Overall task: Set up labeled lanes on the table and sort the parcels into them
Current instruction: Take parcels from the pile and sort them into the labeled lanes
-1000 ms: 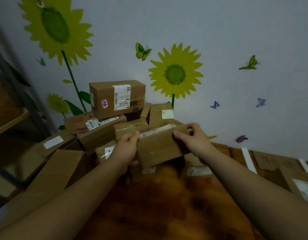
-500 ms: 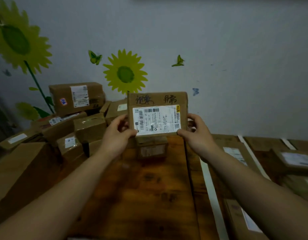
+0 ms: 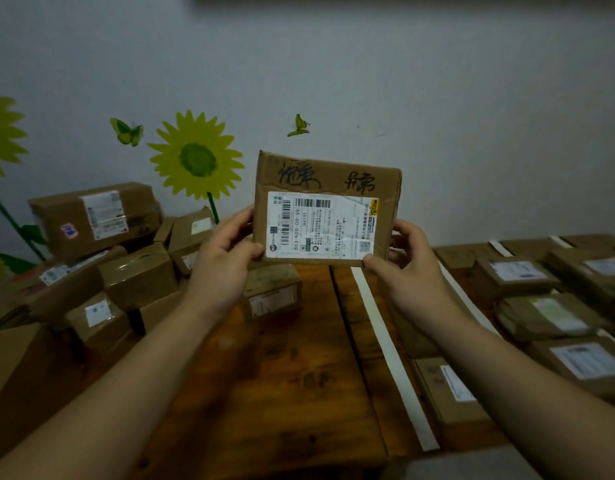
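While the left hand (image 3: 226,258) and right hand (image 3: 406,271) are gripping the parcel (image 3: 328,174) by its side edges, upright above the table (image 3: 281,375), the person is reading its label (image 3: 319,226) and next, I reckon, is needing to choose the matching lane beside the tape strip (image 3: 385,341).

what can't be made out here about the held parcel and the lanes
Head view only:
- Fine print on the label of the held parcel: too small, sideways.
- Its back: faces away.
- Lane names: none legible; sorted parcels cover the table, right edge cuts them off.
- Labels on the left pile: dim, blurred.
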